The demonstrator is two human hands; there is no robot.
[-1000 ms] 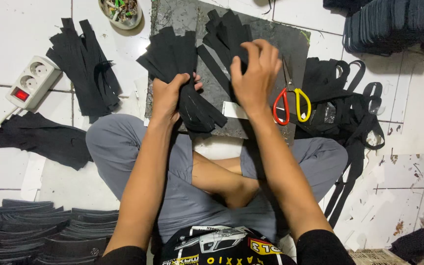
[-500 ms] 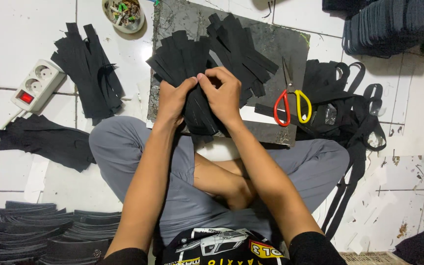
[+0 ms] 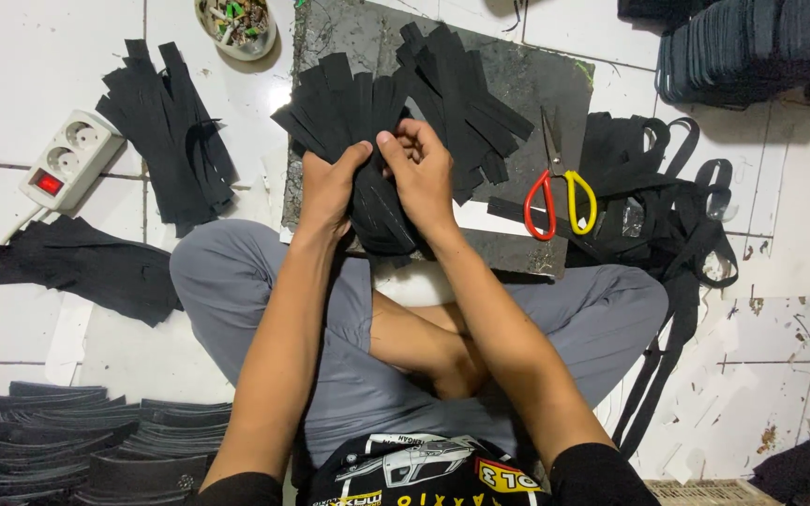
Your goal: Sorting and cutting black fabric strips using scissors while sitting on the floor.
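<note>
Two bare hands meet on one fanned bundle of flat black fabric strips [image 3: 353,112], which lies on the dark grey square work board [image 3: 555,89] in front of the crossed legs in grey trousers [image 3: 236,281]. The left hand [image 3: 330,187] is closed around the lower, gathered end of the bundle, fingers wrapped tight on it. The right hand [image 3: 421,173] presses from the other side, with thumb and fingertips pinching the strips near the gathered part; maybe it holds only a few of them, the black on black makes this hard to see. A second fan of black strips [image 3: 471,103] lies just beside on the board. Red and yellow handled scissors [image 3: 555,183] rest on the board to the right, apart from both hands. A white power strip with a red switch [image 3: 72,159] sits on the white tiled floor [image 3: 11,56], well apart to the left.
</note>
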